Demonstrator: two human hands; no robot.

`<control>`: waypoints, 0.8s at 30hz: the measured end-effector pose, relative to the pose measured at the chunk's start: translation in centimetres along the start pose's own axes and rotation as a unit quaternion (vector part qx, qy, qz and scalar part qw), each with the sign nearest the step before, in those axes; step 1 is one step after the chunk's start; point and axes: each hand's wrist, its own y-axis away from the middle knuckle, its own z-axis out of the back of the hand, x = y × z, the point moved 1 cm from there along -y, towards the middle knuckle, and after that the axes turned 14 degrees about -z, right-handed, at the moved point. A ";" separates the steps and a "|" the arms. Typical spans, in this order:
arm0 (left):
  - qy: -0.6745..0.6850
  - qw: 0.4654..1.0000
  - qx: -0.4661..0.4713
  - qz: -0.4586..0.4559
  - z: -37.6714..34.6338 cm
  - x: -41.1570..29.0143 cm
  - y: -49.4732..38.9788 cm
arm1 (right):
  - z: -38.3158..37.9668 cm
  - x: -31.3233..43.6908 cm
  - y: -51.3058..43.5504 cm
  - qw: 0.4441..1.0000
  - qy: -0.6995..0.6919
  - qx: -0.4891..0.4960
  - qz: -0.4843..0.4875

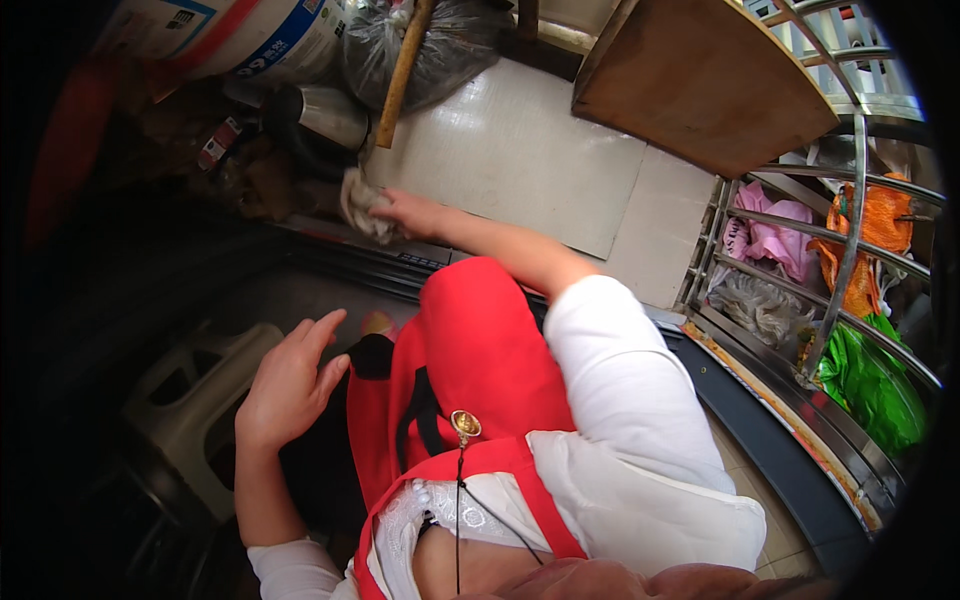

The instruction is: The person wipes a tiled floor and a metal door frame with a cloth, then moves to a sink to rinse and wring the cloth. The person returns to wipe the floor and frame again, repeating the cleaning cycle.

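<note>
My right hand (405, 214) grips a crumpled, dingy white cloth (366, 206) at the left end of a pale smooth panel (510, 165). Just beyond the cloth, a metal vessel (334, 116) lies tilted among dark clutter. My left hand (289, 379) hovers in the air with nothing in it, its thumb apart from the fingers. Below and left of that hand is a pale plastic stool (259, 349), partly hidden by the forearm. A red apron (487, 337) covers my lap and bent knee.
A wooden stick (405, 75) leans across a dark plastic bag (457, 45), near a large printed bucket (300, 45). To the right stand a brown wooden board (697, 75) and a metal rack (859, 187). Behind its bars are pink (780, 225), orange (862, 247) and green (877, 382) bags.
</note>
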 end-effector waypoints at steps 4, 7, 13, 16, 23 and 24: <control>0.000 0.998 0.005 0.056 -0.5 0.3 1.3 | -2.7 -5.0 -0.2 0.905 0.360 -0.149 0.172; -0.003 0.999 -0.001 0.037 -0.5 0.5 1.8 | -1.2 -10.0 6.5 0.927 0.282 -0.202 0.142; -0.010 1.000 0.002 0.010 0.0 0.6 0.3 | 6.2 -19.8 30.8 0.923 0.292 -0.232 -0.093; -0.014 1.000 0.018 -0.004 0.1 0.3 -1.1 | 10.1 -22.5 40.4 0.879 0.355 -0.230 -0.219; -0.054 0.996 0.038 -0.056 0.1 0.1 -3.4 | 18.1 -21.1 46.8 0.592 0.470 -0.184 -0.628; -0.055 0.997 0.042 -0.044 0.0 0.1 -3.5 | 19.2 -19.6 46.6 0.565 0.508 -0.229 -0.608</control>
